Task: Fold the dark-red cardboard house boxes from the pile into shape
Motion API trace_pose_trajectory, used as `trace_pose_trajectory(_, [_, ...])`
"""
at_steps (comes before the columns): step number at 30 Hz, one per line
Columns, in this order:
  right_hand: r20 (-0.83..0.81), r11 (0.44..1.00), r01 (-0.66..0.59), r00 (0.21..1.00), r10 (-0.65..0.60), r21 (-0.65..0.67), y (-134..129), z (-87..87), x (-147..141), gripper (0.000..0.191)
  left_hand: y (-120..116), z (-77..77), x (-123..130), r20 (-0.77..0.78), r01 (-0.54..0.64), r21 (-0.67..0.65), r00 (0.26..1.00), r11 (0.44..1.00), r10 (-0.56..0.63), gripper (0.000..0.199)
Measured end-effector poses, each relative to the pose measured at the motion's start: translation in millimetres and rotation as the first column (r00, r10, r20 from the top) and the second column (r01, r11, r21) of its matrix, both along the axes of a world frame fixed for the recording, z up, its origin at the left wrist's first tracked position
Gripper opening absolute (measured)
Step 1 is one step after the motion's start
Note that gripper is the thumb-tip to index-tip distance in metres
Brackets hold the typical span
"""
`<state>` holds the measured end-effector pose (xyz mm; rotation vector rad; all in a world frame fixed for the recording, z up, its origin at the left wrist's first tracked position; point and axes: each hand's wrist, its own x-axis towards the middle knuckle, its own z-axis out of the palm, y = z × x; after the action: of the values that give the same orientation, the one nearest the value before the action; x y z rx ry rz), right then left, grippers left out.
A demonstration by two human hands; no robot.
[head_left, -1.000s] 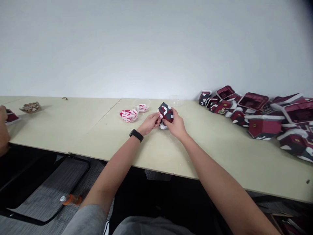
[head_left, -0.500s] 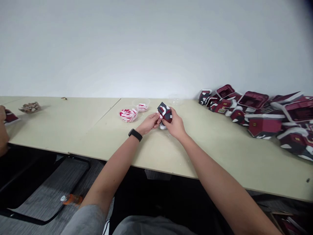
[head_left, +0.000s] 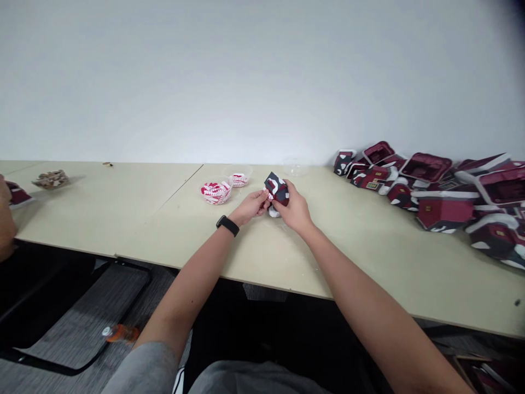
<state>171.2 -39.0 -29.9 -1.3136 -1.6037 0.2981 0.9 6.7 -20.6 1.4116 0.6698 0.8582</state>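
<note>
My right hand is wrapped round the right side of a small model house, dark grey and maroon with white snow-like patches, held tilted just above the table. My left hand is closed in a pinch at the house's left edge. A small red-and-white striped piece shows at its fingertips, pressed against the house; its far end is hidden. Left of my hands stand a clear bowl full of similar striped pieces and a second clear bowl with fewer. A whitish object is partly hidden under the house.
Many maroon model houses lie heaped on the table's right side. By the wall is a clear bowl. Far left, brownish pieces fill another bowl, near a co-worker's arm. An orange bottle lies below the table edge.
Both hands keep their hold at nearly the same spot, with only tiny finger movement at the house's left edge. The co-worker's hand at far left has shifted slightly.
</note>
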Motion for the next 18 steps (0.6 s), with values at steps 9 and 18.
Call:
trace_pose_trajectory(9, [-0.006,1.0,0.003,1.0,-0.003,-0.012,0.2,0.0,1.0,0.07,-1.8,2.2,0.0,-0.013,0.01,-0.02,1.0,1.0,-0.01,0.048])
trace_pose_trajectory(18, [-0.003,1.0,-0.011,1.0,0.011,-0.011,-1.3,1.8,0.7,0.071,1.0,-2.3,0.5,-0.001,-0.014,-0.049,1.0,0.999,0.014,0.047])
